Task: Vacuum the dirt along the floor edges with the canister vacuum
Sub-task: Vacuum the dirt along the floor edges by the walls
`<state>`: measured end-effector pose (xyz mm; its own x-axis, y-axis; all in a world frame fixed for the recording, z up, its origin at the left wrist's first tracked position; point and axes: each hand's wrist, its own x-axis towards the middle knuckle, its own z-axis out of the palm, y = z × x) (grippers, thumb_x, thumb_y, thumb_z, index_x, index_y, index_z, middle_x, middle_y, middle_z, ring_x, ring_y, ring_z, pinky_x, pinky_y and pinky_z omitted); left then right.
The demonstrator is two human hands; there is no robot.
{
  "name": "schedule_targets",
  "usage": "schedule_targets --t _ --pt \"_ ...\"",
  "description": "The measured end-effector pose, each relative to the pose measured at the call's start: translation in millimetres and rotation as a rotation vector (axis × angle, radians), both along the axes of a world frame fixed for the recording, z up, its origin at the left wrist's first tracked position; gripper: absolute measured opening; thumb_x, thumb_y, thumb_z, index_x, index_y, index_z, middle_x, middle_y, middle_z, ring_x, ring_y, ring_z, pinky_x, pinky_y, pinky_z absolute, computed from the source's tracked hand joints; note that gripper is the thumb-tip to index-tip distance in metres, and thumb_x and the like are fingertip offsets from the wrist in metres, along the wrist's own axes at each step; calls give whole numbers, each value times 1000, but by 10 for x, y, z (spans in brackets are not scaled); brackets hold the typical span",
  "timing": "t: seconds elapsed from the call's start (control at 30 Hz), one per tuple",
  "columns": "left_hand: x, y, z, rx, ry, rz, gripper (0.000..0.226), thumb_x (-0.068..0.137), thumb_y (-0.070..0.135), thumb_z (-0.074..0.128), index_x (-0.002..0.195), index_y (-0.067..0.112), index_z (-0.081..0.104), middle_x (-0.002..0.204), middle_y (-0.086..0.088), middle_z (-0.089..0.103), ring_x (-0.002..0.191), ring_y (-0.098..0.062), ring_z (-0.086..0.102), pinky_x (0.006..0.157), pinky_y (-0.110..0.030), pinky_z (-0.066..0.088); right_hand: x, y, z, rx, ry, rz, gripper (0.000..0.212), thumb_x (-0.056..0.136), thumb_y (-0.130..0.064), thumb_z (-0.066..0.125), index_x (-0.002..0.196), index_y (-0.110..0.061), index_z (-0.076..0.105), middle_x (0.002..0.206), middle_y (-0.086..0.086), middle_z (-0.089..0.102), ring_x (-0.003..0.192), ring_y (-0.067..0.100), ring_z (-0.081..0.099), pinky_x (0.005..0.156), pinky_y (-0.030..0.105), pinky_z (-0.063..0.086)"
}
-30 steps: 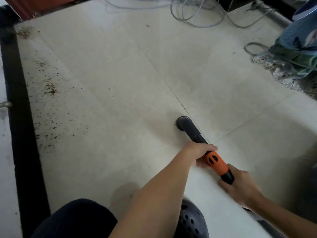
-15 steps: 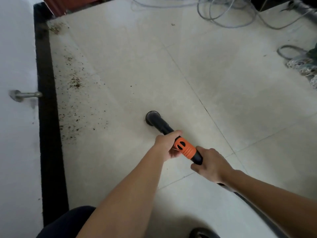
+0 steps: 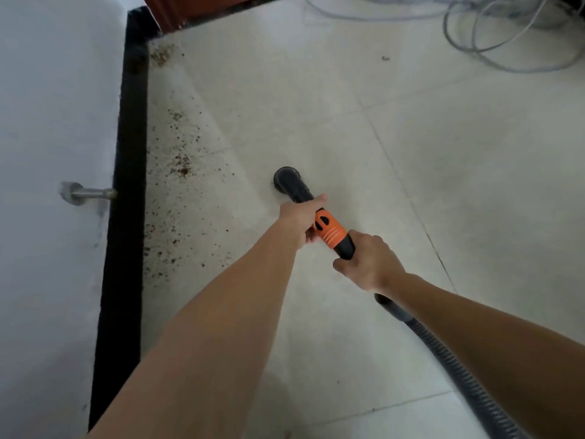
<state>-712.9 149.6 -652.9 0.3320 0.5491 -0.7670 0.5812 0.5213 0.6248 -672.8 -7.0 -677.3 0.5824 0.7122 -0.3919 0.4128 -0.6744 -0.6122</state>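
While L hand (image 3: pixel 299 220), R hand (image 3: pixel 369 265) grip, wand (image 3: pixel 330 232) points up-left

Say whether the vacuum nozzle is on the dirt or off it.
Off: the vacuum nozzle is over bare tile, right of the dirt specks.

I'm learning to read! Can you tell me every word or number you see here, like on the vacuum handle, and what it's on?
No words, numbers or signs can be read here.
The orange grip on the vacuum wand: only ridges and dark slots, no letters.
The hose, wall and floor: blank.
The left hand and right hand grip the vacuum wand, so anything under them is hidden.
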Motion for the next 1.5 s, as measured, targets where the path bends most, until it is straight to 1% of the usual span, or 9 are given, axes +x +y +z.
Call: schedule_targets --t 0.2,0.33,0.53,0.67,0.9,1.03,1.17,1.33,1.5 --pt "-429 -135 -82 -112 0 79 52 73 23 80 117 3 58 75 -9 62 57 -19 59 44 -24 48 -159 -248 79 50 119 142 26 74 -21 71 72 -22 45 58 -3 50 48 14 44 50 32 37" --pt "-908 -604 -65 -105 52 174 36 73 23 78 97 6 58 85 -14 68 65 -25 64 53 -30 53 -471 -622 129 -21 120 290 23 72 -26 69 76 -28 46 59 -5 54 48 10 48 50 29 39" --pt "-303 -437 -19 -122 -100 104 53 78 32 78 117 6 55 88 -8 64 66 -17 59 51 -25 47 -171 -448 125 67 157 -10 20 74 -11 72 74 -14 52 55 0 54 40 9 44 44 27 39" --pt "-412 -322 -84 -155 -85 106 55 75 27 79 120 4 57 76 -5 62 57 -15 58 45 -22 44 -192 -396 165 53 377 -40 18 75 -2 69 80 -6 52 55 5 51 41 18 47 41 29 40" --pt "-1500 -424 -28 -97 27 470 42 76 17 78 108 1 57 86 -15 67 65 -23 64 48 -27 50 -966 -278 101 34 668 136 20 64 -12 63 75 -10 47 49 -1 43 40 19 43 42 28 38" --pt "-1093 -299 -45 -94 -28 414 51 78 21 78 117 4 50 94 -15 66 72 -24 63 61 -33 54 -744 -215 76 101 565 44 23 67 -13 68 78 -2 51 50 2 48 39 18 44 40 27 37" --pt "-643 -75 27 -25 -60 307 52 80 27 76 119 4 51 105 -15 65 79 -24 61 60 -32 52 -460 87 101 115 208 63 17 75 -12 71 79 -6 56 61 4 58 48 20 53 48 31 42" --pt "-1236 18 56 24 110 429 42 81 20 70 114 4 48 86 -12 61 72 -24 59 58 -32 52 -851 244 142 -10 75 379 25 76 -30 69 88 -22 48 78 0 58 71 25 58 59 30 40" --pt "-1880 -274 -15 37 216 539 37 82 23 68 106 8 45 91 -15 60 80 -29 62 67 -39 56 -1359 51 127 -109 96 605 28 83 -37 61 93 -29 36 76 -7 46 70 18 50 55 28 36"
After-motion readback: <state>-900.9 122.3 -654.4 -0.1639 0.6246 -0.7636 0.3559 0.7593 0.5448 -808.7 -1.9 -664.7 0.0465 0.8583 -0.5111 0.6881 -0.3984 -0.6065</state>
